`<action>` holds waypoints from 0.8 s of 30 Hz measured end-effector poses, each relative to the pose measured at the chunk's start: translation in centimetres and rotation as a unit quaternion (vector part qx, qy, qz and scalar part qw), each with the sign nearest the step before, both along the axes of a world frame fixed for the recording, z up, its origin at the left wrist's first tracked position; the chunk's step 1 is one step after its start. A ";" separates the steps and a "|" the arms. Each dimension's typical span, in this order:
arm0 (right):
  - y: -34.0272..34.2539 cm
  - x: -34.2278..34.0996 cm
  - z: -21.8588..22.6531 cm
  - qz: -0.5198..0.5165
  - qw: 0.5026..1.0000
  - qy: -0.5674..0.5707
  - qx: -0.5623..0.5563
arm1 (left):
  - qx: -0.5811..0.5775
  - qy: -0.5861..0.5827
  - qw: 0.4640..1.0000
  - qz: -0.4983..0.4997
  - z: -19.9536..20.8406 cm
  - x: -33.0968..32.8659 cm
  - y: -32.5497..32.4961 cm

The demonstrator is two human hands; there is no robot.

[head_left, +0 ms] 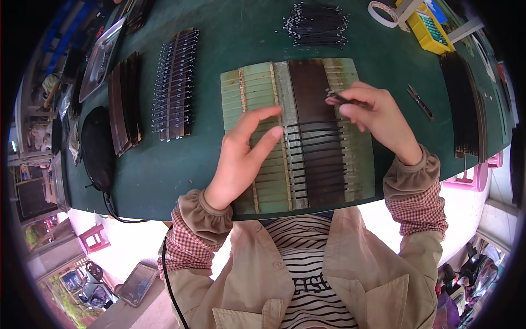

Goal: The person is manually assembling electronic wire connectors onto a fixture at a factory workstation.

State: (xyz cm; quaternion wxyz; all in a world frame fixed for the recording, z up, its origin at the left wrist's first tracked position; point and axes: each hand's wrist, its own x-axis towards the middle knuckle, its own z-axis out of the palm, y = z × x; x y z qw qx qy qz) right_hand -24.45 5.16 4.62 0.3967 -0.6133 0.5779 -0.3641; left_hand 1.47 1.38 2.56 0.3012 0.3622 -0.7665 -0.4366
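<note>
Over the right side of the board [362, 170], the right grip [383, 118] holds small dark pieces [338, 97] between thumb and fingers. The left grip [236, 156] is wide, thumb and forefinger apart, over the board's left half. The board lies at the near edge of the tabletop [153, 178], with black pieces [318, 138] crossing its brown strip [309, 88]. Snips [422, 103] lie right of it; toward the far edge is a black bundle [319, 24].

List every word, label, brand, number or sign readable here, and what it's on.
Striped shirt: dark lettering across the front; described only, not quoted.
White tape roll: reddish marks, too small to tell if they're text.
Green board: none legible.
Yellow bin: none legible.
</note>
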 end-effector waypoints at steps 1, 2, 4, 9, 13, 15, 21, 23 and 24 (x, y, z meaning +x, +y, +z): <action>-0.1 0.3 0.6 0.013 0.995 -0.068 0.076 | 0.031 0.030 0.999 -0.014 0.1 -0.5 -0.1; -0.3 0.9 0.6 0.013 0.995 -0.068 0.075 | 0.062 0.060 0.996 -0.028 0.1 -1.0 -0.2; -0.6 2.4 0.9 0.055 0.982 -0.110 0.145 | 0.091 0.089 0.991 -0.042 0.2 -1.6 -0.1; -1.0 2.5 0.9 0.049 0.977 -0.088 0.189 | 0.189 0.085 0.978 -0.035 -0.9 -1.5 -0.1; -1.2 0.9 -1.6 0.037 0.993 -0.081 0.078 | 0.105 0.079 0.991 -0.007 -2.0 -0.8 -1.0; -1.6 0.9 -1.9 0.034 0.995 -0.063 0.076 | -0.100 0.029 0.994 0.014 -2.3 -0.5 -1.4; -1.9 1.4 -2.1 0.028 0.997 0.025 0.065 | -0.124 -0.038 0.991 0.012 -2.2 0.1 -1.0; -2.0 1.6 -2.3 0.027 0.998 0.027 0.052 | -0.130 -0.037 0.991 0.009 -2.3 0.1 -1.0; -2.0 1.7 -2.4 0.026 0.999 0.029 0.038 | -0.129 -0.037 0.991 0.009 -2.4 0.1 -1.0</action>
